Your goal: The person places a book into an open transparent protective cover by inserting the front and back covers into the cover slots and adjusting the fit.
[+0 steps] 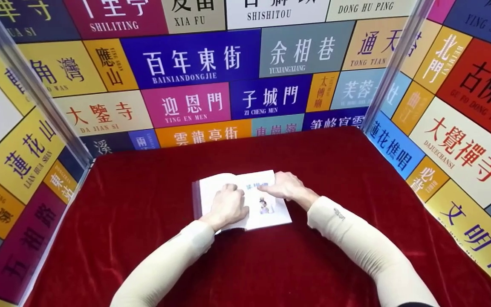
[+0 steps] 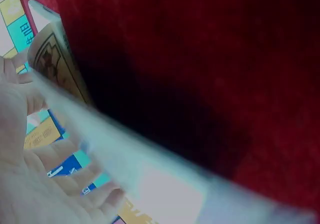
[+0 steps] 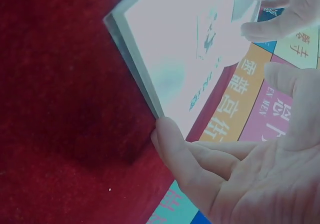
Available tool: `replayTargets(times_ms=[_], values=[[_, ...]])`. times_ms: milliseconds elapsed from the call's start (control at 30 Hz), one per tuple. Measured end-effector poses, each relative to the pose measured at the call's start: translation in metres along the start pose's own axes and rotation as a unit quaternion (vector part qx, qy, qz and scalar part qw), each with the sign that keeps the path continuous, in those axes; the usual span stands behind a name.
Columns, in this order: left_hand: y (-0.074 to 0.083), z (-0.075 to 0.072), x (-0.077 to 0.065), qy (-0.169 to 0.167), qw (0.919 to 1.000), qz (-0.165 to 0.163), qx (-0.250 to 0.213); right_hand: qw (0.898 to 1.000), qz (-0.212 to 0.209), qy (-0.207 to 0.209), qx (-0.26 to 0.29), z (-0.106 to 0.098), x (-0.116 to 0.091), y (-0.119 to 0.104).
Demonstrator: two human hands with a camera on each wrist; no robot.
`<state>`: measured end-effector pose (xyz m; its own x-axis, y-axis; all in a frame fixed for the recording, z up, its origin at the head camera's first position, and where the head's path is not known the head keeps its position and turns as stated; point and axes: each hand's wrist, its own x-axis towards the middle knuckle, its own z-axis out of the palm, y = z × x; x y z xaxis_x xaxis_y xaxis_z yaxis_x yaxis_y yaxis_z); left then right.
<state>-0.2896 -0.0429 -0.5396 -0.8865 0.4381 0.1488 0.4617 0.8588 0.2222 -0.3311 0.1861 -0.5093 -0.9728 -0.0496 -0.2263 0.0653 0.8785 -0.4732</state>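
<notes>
An open book (image 1: 279, 215) lies on the red cloth, its right page printed with blue characters and a small coloured figure. My left hand (image 1: 228, 202) rests on the left page near the fold, with its fingers bent downward. In the left wrist view, its fingers (image 2: 65, 156) are loosely spread beside a raised, blurred page (image 2: 160, 184). My right hand (image 1: 288, 186) is at the upper right corner, holding the book's edge, with the thumb over the page. The right wrist view shows its fingertips (image 3: 169, 129) against the corner of the page stack (image 3: 165, 59).
Red velvet cloth (image 1: 143, 187) covers the table around the book. Panels of coloured signs with Chinese characters (image 1: 190, 57) stand behind it and at both sides. Metal posts (image 1: 394, 64) mark the back corners.
</notes>
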Motion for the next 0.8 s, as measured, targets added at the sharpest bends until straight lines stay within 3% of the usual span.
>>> replayTargets(times_ms=[133,233,400,500,633,800], values=[[0.005,0.007,0.004,-0.022,0.9981,0.05,0.027,0.998,0.036,-0.009,0.045,-0.006,0.002,0.001],[0.006,0.016,0.011,-0.032,0.9969,0.068,0.023,0.991,0.056,-0.029,0.118,-0.01,0.005,0.004],[0.0,0.052,0.029,-0.032,0.9958,0.078,0.035,0.96,0.078,-0.08,0.256,-0.011,0.01,0.015],[0.0,0.063,0.038,-0.052,0.9952,0.076,0.034,0.938,0.092,-0.101,0.317,-0.01,0.015,0.023],[0.012,0.05,0.04,-0.079,0.994,0.074,0.017,0.924,0.109,-0.114,0.348,-0.009,0.02,0.032],[0.02,0.046,0.042,-0.067,0.9943,0.081,0.018,0.924,0.117,-0.11,0.346,-0.01,0.024,0.036]])
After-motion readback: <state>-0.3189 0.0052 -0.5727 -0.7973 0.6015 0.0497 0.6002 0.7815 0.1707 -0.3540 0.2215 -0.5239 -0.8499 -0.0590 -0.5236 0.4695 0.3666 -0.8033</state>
